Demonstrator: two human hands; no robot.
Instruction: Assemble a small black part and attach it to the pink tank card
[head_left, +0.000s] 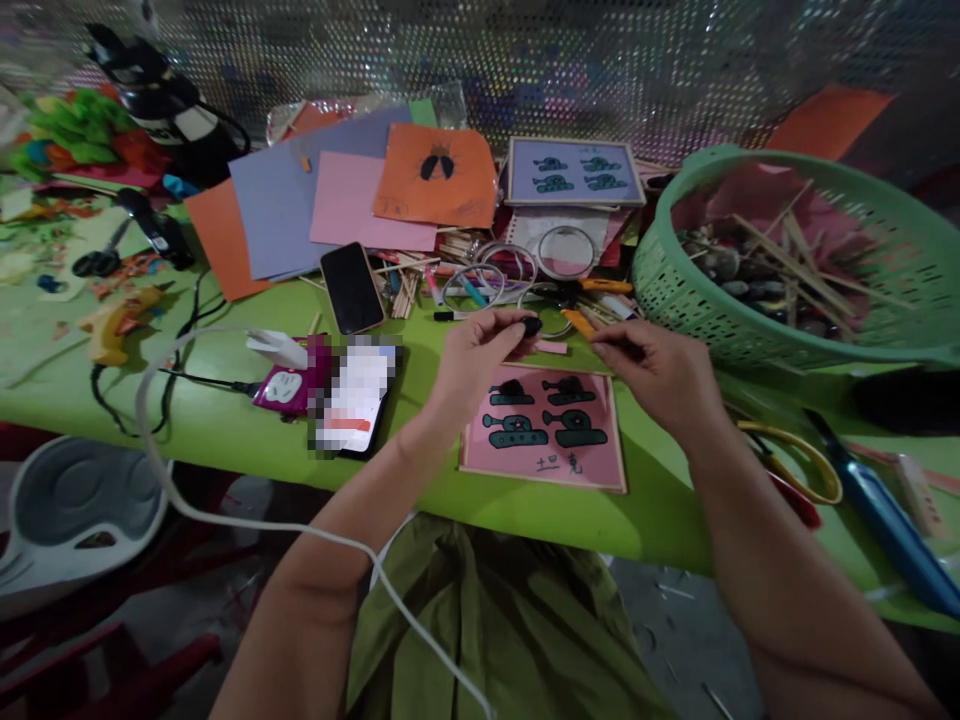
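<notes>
Left grip (480, 352) is pinched together on a small black piece (532, 326); the right grip (664, 370) is closed at the fingertips on an orange piece (577, 322) (too small to name surely). Both are over the green table (660, 510), midway along its near edge. Colored sheets (281, 190) spread toward the far edge, left of a framed lavender picture (576, 170). A framed pink picture (540, 470) lies by the near edge, below the grips, with a dark phone (352, 288) and a lit phone (356, 395) to its left. Wire loops (517, 262) crowd the space just beyond the grips, and a white cable (259, 523) crosses the left arm. Toward the far right corner, a green basket (679, 275) holds pink paper (829, 225) and thin sticks (802, 265).
</notes>
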